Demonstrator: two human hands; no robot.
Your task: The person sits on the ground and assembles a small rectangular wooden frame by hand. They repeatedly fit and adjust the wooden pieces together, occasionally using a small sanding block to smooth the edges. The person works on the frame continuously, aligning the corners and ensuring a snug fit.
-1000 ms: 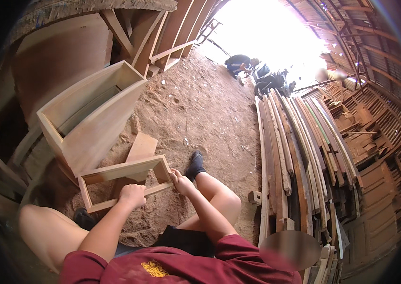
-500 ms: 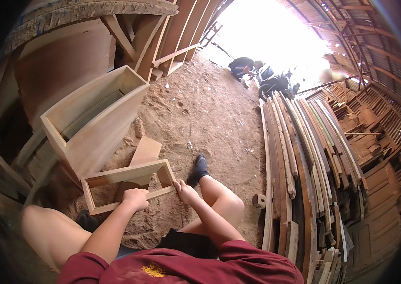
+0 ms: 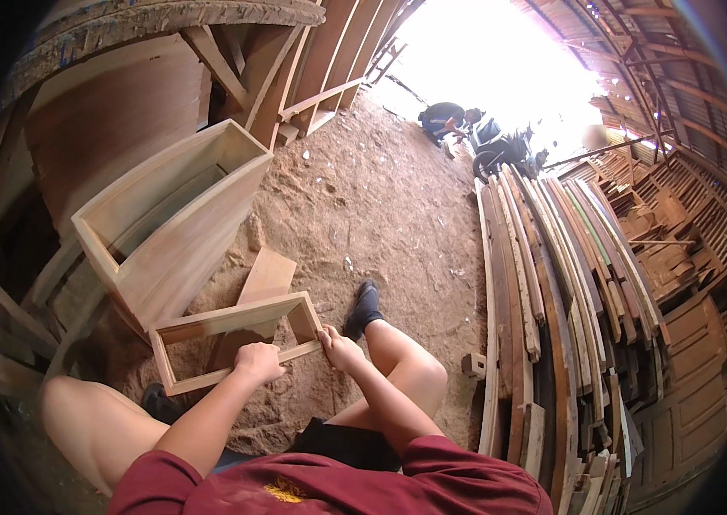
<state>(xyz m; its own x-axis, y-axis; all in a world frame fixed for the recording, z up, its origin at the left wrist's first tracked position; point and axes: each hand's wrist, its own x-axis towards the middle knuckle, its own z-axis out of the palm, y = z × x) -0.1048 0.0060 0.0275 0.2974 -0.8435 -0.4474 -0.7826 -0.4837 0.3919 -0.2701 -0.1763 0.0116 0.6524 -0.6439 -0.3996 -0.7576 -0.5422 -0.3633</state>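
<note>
An open rectangular wooden frame (image 3: pixel 222 309), like a shallow bottomless box, sits tilted before me, near my legs. At its right end my right hand (image 3: pixel 342 349) is closed round the corner. My left hand (image 3: pixel 258 362) is closed in a fist and rests on top of the near rail, right of its middle. Whether something thin lies under those fingers is hidden. Through the frame's opening shows part of a flat wooden board (image 3: pixel 267 275), lying on the ground beyond it.
A tall open wooden box (image 3: pixel 183 227) stands left, by a bench (image 3: pixel 174 13). Long planks (image 3: pixel 509 283) are stacked at right, with a small wood block (image 3: pixel 473 366) nearby. Sandy ground (image 3: pixel 329 206) lies ahead. Another person (image 3: pixel 443 118) crouches beside a motorcycle (image 3: pixel 496 146) far off.
My left hand has slid a little to the right along the near rail. My right hand keeps its hold on the corner, and the wooden frame stays almost in place.
</note>
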